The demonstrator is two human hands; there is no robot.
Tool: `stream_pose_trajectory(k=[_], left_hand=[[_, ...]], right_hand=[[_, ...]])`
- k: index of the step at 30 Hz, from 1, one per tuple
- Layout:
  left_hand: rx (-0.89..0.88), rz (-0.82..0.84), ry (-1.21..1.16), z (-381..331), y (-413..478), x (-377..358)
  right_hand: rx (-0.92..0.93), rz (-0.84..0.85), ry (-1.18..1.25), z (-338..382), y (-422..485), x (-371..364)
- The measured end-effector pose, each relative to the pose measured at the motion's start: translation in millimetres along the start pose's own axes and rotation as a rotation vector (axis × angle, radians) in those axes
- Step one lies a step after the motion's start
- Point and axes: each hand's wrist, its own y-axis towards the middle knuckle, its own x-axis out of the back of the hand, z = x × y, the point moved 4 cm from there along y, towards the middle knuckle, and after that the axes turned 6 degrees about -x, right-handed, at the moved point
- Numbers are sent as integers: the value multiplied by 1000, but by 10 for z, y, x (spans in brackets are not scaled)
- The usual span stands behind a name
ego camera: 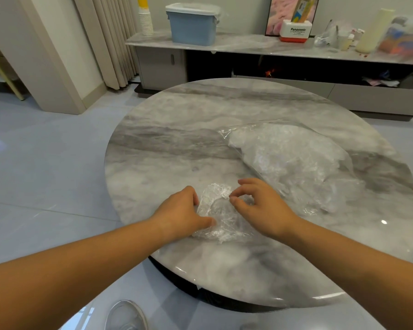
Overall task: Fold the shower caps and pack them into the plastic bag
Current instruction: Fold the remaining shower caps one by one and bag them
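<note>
**Head view: two hands work a clear shower cap on a round marble counter**

A round, grey-veined marble counter (177,129) fills the middle of the view. Near its front edge lies a crumpled, transparent shower cap (218,210). The left hand (180,213) rests on the cap's left side, fingers curled, thumb pressing its lower edge against the surface. The right hand (260,203) is at the cap's right side, thumb and forefinger pinching the upper edge of the film, the other fingers loosely bent. Both forearms reach in from the bottom of the frame. To the right and further back, apart from the hands, lies a clear plastic bag (291,158) holding a mound of white, crinkled caps. A grey shoe (126,315) shows on the floor below.
</note>
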Motion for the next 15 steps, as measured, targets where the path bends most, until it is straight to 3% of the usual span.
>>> stream_pose_trajectory(k=[6,10,15], left_hand=[[42,9,-64,0,25,64],[43,10,-60,9,31,45],[47,7,-55,9,29,42]], right_hand=[[-124,53,70,84,264,-6],[-177,16,307,129,276,18],[-93,-7,417,177,150,105]])
